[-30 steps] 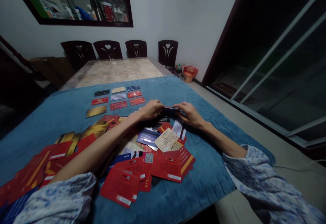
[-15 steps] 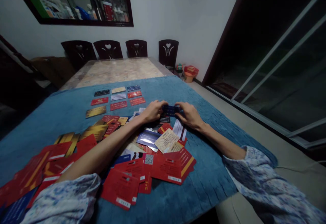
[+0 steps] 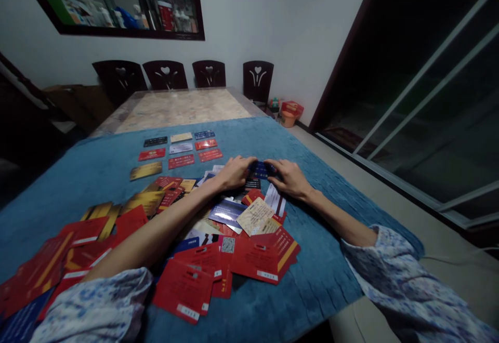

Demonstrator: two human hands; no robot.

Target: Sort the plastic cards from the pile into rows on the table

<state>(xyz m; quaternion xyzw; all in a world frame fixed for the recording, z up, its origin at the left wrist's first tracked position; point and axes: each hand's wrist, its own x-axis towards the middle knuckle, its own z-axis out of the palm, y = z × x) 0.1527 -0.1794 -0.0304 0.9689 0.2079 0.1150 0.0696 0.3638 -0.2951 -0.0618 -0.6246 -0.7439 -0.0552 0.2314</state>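
Observation:
Between my two hands is a dark blue card [image 3: 260,168], gripped at its ends. My left hand [image 3: 236,170] pinches its left end, and my right hand [image 3: 291,176] has its right end between thumb and fingers. Below and in front of them spreads a loose heap of cards: a cream patterned card [image 3: 255,216], a shiny blue-violet card [image 3: 226,213], a white card with a dark stripe [image 3: 275,199] and several red cards [image 3: 183,288]. My left forearm crosses over the heap and hides part of it.
Beyond the heap, several cards lie in short rows, among them a gold card [image 3: 146,170] and a black card [image 3: 155,141]. A blue cloth [image 3: 319,260] covers the near table. Dark chairs [image 3: 166,75] stand at the far end; a glass sliding door [image 3: 421,99] is on the right.
My fingers have closed in a little over the blue card's ends, and the card has tilted slightly. The heap and the rows look the same.

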